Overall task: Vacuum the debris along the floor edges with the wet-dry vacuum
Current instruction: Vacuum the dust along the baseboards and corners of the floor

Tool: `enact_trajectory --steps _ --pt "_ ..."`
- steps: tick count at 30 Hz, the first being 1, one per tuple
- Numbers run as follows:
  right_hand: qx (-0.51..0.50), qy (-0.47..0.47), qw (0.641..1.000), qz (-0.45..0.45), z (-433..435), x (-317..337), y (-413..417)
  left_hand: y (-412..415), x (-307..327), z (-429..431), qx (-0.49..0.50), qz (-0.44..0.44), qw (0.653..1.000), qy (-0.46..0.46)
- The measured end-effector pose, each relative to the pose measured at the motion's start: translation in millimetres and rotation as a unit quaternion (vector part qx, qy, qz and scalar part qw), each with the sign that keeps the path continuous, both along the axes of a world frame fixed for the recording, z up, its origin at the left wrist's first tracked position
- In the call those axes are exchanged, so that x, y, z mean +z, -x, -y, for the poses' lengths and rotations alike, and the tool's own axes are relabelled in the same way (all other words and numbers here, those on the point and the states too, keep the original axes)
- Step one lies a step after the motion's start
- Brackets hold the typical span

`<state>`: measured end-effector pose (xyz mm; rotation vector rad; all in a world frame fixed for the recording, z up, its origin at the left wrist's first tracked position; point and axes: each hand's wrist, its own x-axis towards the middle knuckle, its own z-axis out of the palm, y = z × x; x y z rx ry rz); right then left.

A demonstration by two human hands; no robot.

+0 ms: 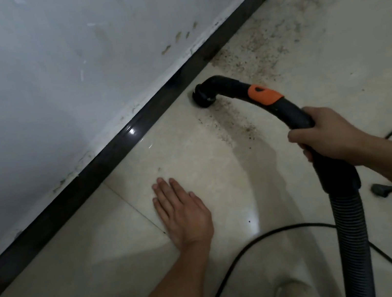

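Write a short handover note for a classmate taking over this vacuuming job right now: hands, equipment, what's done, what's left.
Left hand: open, flat on the floor.
Right hand: grips the vacuum wand.
Nozzle is down at the floor near the baseboard.
Done: tiles near the left hand look mostly clean.
Left: the grit streak under the wand and the big debris patch ahead along the baseboard.
Mind the cord.

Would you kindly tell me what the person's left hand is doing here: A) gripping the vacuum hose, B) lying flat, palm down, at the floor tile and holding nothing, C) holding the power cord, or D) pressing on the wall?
B: the left hand is spread palm down with straight fingers at the floor tile, while only the right hand grips the vacuum handle.
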<state>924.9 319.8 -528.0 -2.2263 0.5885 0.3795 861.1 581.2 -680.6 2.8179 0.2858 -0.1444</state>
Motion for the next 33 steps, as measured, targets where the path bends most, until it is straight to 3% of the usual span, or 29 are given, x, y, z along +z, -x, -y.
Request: enact_trajectory --steps 4,9,13,17,21,26,29,33 --pt "-0.035 0.011 0.999 0.022 -1 2 5 0 0 0 0.006 -0.003 1.000 -0.001" --pt "0.035 0.006 0.999 -0.014 -9 5 26 0 -3 0 0.001 0.016 1.000 -0.002" --pt "-0.017 0.046 0.999 0.017 2 8 27 0 -6 0 0.004 0.028 1.000 -0.002" --pt "0.011 0.025 0.999 -0.019 4 17 26 1 -5 -1 0.003 0.031 1.000 0.005" --pt "-0.022 0.088 0.996 0.017 12 23 22 0 -6 -1 0.005 0.029 1.000 0.006" --pt "0.019 0.046 0.999 -0.020 9 26 40 1 -6 -1 0.003 0.025 1.000 0.004" --pt "-0.010 0.084 0.996 0.006 12 28 49 0 -5 0 0.004 0.026 1.000 0.001" --pt "0.053 0.061 0.996 -0.032 3 32 64 1 -4 -1 -0.002 0.015 1.000 -0.007"
